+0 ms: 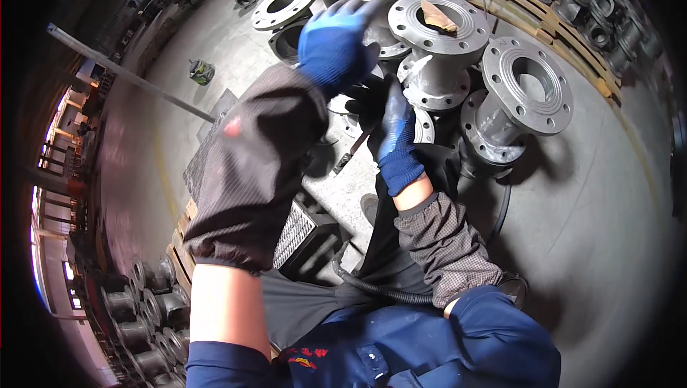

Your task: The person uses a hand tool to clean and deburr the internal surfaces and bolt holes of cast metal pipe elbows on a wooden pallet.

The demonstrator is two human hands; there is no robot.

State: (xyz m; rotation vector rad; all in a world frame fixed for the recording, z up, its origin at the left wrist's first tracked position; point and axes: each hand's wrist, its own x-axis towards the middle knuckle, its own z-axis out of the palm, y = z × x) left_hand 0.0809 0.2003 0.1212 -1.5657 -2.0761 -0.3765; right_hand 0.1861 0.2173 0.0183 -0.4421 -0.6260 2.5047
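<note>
Across the grey concrete floor (594, 195), left of the near edge of the wooden pallet (558, 34), shows flanged pipes (436, 76) clustered, including an upright one with a brown scrap (438, 17) across its mouth. Holds the blurred left hand (336, 41) aloft before them, fingers stretched, thumb apart, grip loose. Holds the right hand (398, 123) lower, nearer the body; cannot tell whether clenched or grasping something

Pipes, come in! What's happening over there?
Left hand open, near pipes. Right hand below, grip unclear. Brown scrap atop one pipe.
</note>
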